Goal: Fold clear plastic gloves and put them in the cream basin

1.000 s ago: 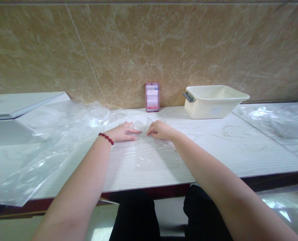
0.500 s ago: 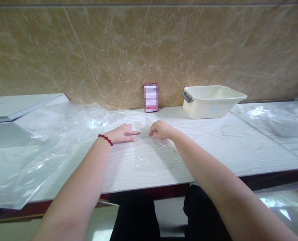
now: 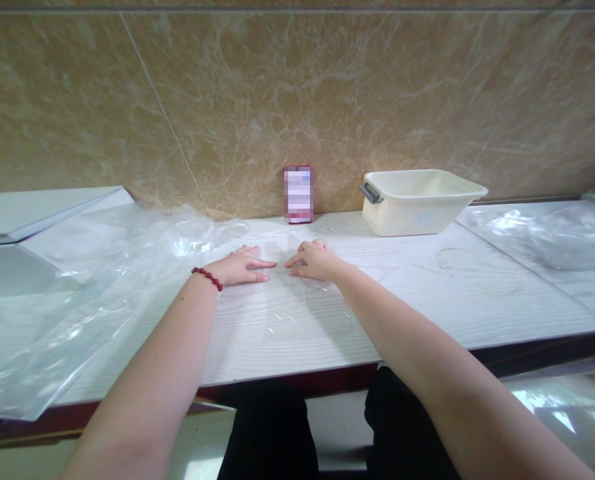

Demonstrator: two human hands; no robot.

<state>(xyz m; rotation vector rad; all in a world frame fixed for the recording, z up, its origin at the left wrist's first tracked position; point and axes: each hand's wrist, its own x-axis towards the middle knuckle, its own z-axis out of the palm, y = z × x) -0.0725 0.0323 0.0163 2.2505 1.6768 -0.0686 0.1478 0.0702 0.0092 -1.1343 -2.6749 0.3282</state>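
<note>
A clear film (image 3: pixel 283 313) lies flat on the table in front of the phone (image 3: pixel 298 195), on the person's side; its outline is hard to make out, with only a few bright creases showing. Both hands are at it, nearer the phone than those creases. The left hand (image 3: pixel 245 267), in front of the phone and to its left, is palm down with fingers spread and thumb parted from the forefinger, closed on nothing visible. The right hand (image 3: pixel 313 260), in front of the phone and slightly right, is bent, thumb and forefinger a little apart; whether they have hold of the film I cannot tell. The forefinger tips nearly meet. A red bead bracelet (image 3: pixel 207 279) circles the left wrist.

The table (image 3: pixel 407 293) is white with grey wood grain; right of the phone it has a faint ring mark and a seam. Its front edge, on the side away from the phone, is dark red. The phone stands upright against a brown, marbled wall (image 3: pixel 297 100). Right of it sits a cream tub (image 3: pixel 400 220) with a grey handle, and farther right a heap of clear plastic (image 3: pixel 572 233). Left of the phone, crumpled sheeting (image 3: pixel 102 280) spreads beside a white box (image 3: pixel 42 207).
</note>
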